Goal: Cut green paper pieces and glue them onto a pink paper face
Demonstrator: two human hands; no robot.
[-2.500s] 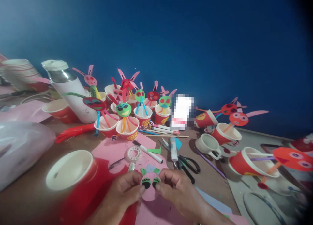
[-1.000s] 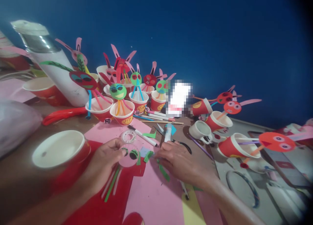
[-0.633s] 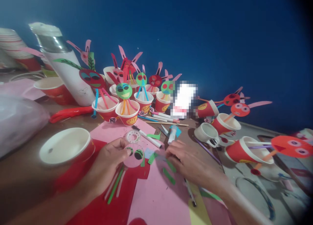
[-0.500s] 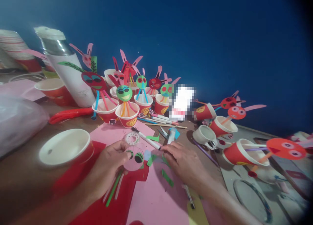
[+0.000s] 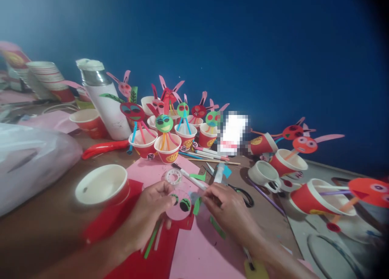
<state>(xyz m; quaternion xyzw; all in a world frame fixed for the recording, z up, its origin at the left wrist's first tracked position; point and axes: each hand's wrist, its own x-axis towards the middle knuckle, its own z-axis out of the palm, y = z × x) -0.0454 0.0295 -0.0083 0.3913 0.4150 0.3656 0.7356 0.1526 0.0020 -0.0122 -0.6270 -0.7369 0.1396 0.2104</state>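
My left hand (image 5: 156,204) pinches a round pink paper disc (image 5: 179,211) at its left edge. Two dark eyes with green lids are stuck on the disc's face. My right hand (image 5: 226,202) is close to the disc's right side, fingertips pressed together; what they hold, if anything, is hidden. A green paper scrap (image 5: 197,206) is between that hand and the disc. A white pen (image 5: 190,177) with a dark end lies just beyond the right fingertips. A tape roll (image 5: 173,176) rests behind the disc. Pink paper (image 5: 194,250) and red paper (image 5: 152,258) lie underneath.
Behind my hands stand several red cups with paper-faced figures, one a green-faced figure (image 5: 164,123). A thermos (image 5: 105,105), a plastic bag (image 5: 36,165) and an open paper bowl (image 5: 101,184) are at left. Black-handled scissors (image 5: 247,197) and a white mug (image 5: 263,174) sit at right.
The whole view has shifted, so things appear further right and lower. My right fingertips have drawn closer together, and the scissors' black handle now shows. My left hand keeps holding the disc.
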